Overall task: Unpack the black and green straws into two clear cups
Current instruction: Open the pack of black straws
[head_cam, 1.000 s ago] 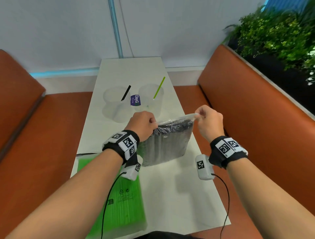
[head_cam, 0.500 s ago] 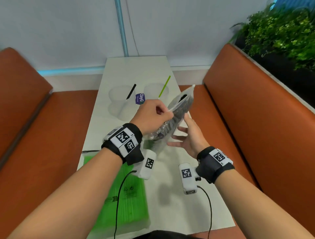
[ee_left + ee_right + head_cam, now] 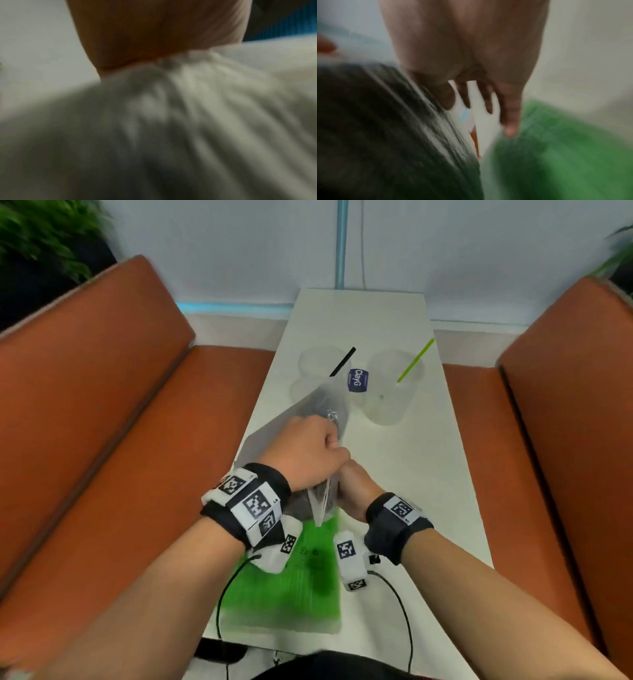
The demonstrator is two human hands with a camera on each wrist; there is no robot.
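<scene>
A: Item 1, bag of black straws point(image 3: 308, 419)?
B: Lying lifted over the counter point(image 3: 404, 474), just near of the 2 clear cups point(image 3: 390, 392). Left hand point(image 3: 305, 455) is gripping its plastic, fingers curled.

A: Right hand point(image 3: 356, 487)?
B: Sitting against the bag's near end; grip impossible to tell, fingers point(image 3: 510, 111) showing extended.

A: Item 2?
B: Green straw pack point(image 3: 284, 587) is lying flat, nearest edge.

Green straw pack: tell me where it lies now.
Head view: the green straw pack lies flat on the white table at its near edge, under both wrists.
</scene>
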